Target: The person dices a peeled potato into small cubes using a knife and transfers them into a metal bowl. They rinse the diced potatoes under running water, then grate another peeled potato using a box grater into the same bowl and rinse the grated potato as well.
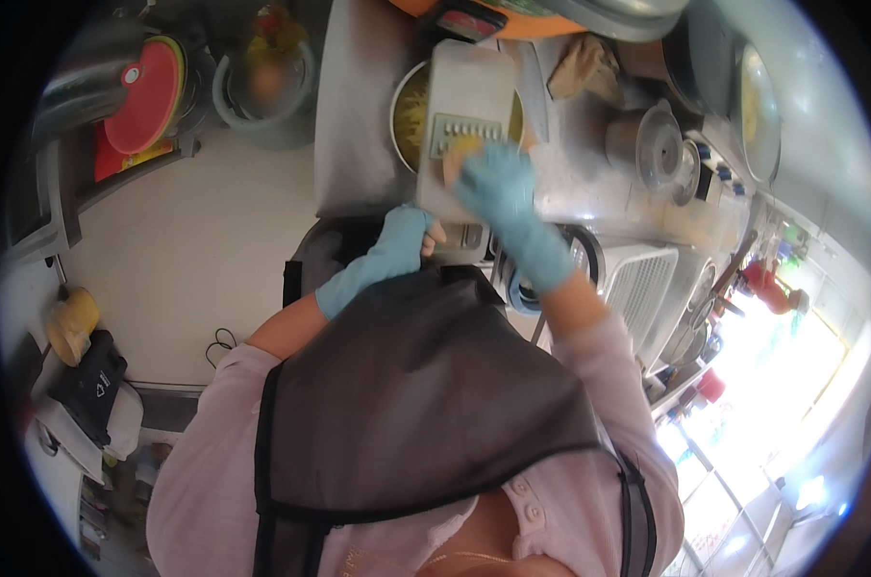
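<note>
A pale handheld grater [471, 79] lies across a round bowl [393, 137]. Yellow shredded strips [410, 119] show in the bowl on either side of it. At the near end of the grater, my left hand [407, 234] in a light blue glove is closed round its edge, with some bare fingertips showing. My right hand [499, 180], also blue-gloved and blurred, presses a yellow piece of vegetable [466, 144] against the grater just below its toothed insert [471, 130]. The glove hides most of that piece, so its exact kind is unclear.
The steel counter [356, 144] carries a crumpled brown cloth or paper [587, 68] and a lidded clear container [655, 148] to the right. A white perforated basket [641, 288] stands below on the right. On the left are a grey bucket [226, 101] and a red round board [143, 101].
</note>
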{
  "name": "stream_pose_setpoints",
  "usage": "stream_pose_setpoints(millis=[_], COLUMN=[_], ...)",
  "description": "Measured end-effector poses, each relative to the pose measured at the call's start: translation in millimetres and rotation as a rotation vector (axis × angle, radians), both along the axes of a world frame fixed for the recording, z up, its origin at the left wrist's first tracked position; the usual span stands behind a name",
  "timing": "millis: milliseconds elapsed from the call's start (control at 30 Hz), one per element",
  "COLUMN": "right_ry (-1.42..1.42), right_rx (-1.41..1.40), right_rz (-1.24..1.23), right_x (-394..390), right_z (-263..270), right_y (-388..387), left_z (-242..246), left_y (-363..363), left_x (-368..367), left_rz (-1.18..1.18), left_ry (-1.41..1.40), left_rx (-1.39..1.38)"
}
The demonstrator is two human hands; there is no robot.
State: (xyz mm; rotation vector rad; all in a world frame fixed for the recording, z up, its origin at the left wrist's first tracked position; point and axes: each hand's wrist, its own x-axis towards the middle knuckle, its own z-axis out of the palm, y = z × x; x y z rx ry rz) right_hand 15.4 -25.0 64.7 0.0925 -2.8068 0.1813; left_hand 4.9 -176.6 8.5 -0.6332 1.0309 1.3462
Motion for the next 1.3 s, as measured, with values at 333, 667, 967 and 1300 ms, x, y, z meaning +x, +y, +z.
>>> stream_pose_setpoints(millis=[333,667,967,1300], right_ry=[0.065,-0.034,0.07,-0.158], right_rx=[-0.086,0.11,-0.115,0.094], right_rz=[0.043,-0.073,0.057,-0.092], right_x=[0,10,21,16], right_z=[-7,0,-4,-21], right_y=[-2,-13,-12,2], left_z=[-9,-10,2,0], left_y=[-6,-1,1,-2], left_x=[1,2,-1,0], left_rz=[0.035,0.035,0.041,-0.025], left_ry=[0.024,0.005,0.045,0.119], left_rx=[0.05,0.042,0.026,0.079])
